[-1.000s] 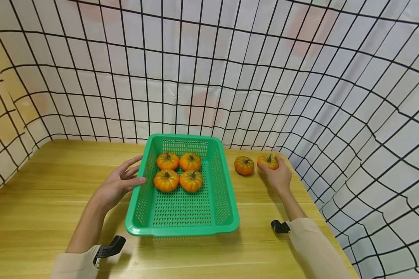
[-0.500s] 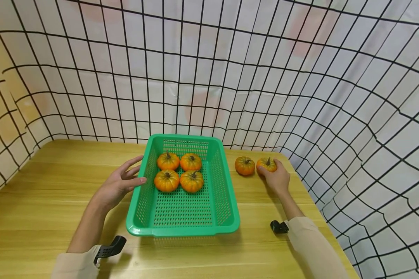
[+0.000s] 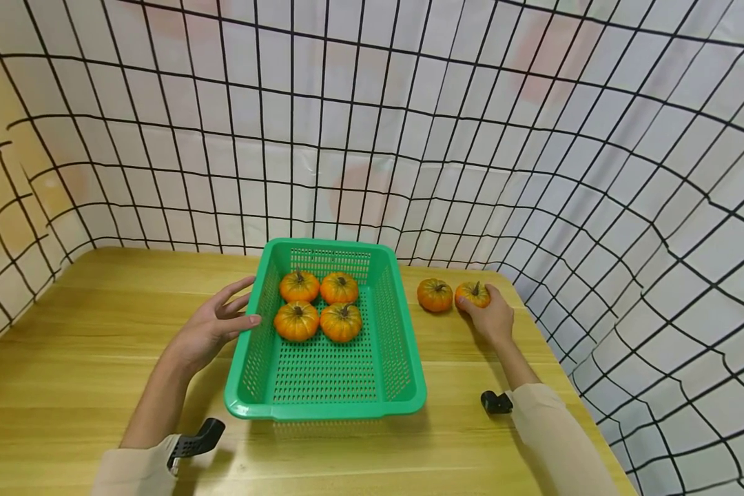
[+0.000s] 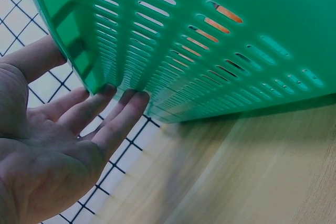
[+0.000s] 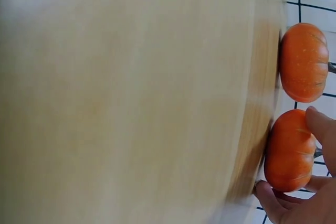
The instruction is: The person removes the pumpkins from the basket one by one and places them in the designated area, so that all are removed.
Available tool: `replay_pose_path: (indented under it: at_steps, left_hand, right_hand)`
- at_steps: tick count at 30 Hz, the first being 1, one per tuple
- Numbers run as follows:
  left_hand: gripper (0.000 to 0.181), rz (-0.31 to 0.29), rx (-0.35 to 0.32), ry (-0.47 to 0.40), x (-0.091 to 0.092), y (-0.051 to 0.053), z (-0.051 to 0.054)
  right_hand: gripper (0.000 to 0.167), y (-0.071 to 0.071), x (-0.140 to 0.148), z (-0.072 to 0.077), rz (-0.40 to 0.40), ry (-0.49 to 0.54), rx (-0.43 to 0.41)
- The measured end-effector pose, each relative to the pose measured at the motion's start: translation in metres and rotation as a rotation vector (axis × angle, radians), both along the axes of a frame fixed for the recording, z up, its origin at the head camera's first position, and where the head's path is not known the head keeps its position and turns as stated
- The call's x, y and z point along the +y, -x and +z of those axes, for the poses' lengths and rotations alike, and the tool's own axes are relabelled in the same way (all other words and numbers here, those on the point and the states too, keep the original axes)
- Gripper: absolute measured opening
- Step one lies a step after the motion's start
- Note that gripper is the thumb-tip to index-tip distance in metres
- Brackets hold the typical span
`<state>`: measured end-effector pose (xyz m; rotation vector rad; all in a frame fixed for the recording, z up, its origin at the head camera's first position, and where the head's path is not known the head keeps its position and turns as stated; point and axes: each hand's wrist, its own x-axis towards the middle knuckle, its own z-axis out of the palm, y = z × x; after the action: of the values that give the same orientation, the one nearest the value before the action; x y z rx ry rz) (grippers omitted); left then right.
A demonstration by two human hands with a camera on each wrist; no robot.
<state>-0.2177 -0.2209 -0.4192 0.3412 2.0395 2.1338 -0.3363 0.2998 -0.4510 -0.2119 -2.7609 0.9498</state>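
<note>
A green plastic basket [image 3: 322, 411] stands on the table with several small orange pumpkins [image 3: 296, 321] grouped in its far left part. My left hand [image 3: 206, 331] holds its left side, thumb over the rim. In the left wrist view, fingertips [image 4: 137, 98] touch the outer slotted wall. On the right, my right hand [image 3: 494, 314] grips a small pumpkin [image 3: 473, 294] resting on the table, with thumb and fingers on opposite sides. Just left of it sits another pumpkin [image 3: 435, 295]; in the right wrist view the two stand side by side with a narrow gap.
The wooden table [image 3: 99, 358] ends at a white sheet [image 3: 359, 124] with a black grid, which rises behind and to the right. Black wrist cameras [image 3: 200, 438] sit at both sleeves.
My right hand has moved the pumpkin slightly toward me and left, closer to the pumpkin beside it. The left hand and basket have kept their place.
</note>
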Motion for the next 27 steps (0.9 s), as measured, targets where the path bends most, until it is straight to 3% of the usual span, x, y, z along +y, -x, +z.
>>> replay_pose_path:
  at_steps: [11,27]
  left_hand:
    - [0.083,-0.003,-0.005,-0.011,0.0001,0.0006,-0.0012]
    - [0.082,-0.01,-0.004,0.001,0.0009,0.0007,-0.0013]
  right_hand:
    - [0.081,-0.0017,0.0,0.0062,0.03,-0.023,-0.06]
    - [0.08,-0.0034,-0.0011,0.0039,0.028,-0.037,-0.045]
